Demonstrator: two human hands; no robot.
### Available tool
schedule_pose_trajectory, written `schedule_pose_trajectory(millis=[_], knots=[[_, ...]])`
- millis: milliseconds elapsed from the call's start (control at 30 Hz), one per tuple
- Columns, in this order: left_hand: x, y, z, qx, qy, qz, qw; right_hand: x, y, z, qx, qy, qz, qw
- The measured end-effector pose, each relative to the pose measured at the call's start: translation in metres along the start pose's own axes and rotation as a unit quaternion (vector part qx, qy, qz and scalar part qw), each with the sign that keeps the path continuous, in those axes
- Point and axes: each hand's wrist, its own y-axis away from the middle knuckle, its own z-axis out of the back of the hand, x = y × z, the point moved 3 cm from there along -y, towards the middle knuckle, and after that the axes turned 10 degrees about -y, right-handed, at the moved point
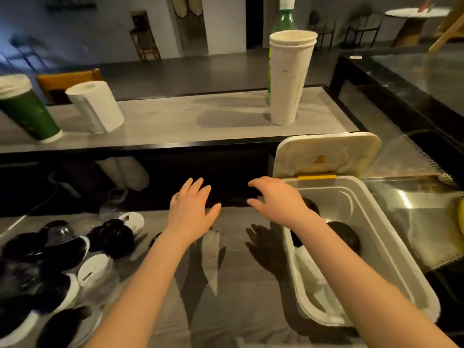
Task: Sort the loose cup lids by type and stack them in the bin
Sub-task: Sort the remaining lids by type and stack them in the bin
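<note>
A heap of loose black lids and white lids lies on the grey counter at the lower left. A white bin with its hinged lid flipped up stands at the right; black lids and white lids lie inside it. My left hand hovers over the counter's middle, fingers spread, holding nothing. My right hand hovers at the bin's left rim with relaxed fingers and nothing in it. My right forearm crosses over the bin and hides part of its contents.
On the raised shelf behind stand a stack of white paper cups, a green bottle, a paper towel roll and a green cup stack. A metal sink area lies right of the bin.
</note>
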Motion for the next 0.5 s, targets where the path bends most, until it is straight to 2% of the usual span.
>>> schedule_pose_trajectory(millis=[267,500], knots=[[0.124,0.026,-0.007,0.021,0.004,0.048,0.999,0.097,-0.040,-0.072,0.062,-0.011,0.043,0.997],[0.241,0.042,-0.025,0.038,0.039,0.088,0.995,0.174,-0.077,-0.143,0.115,0.006,0.030,0.993]])
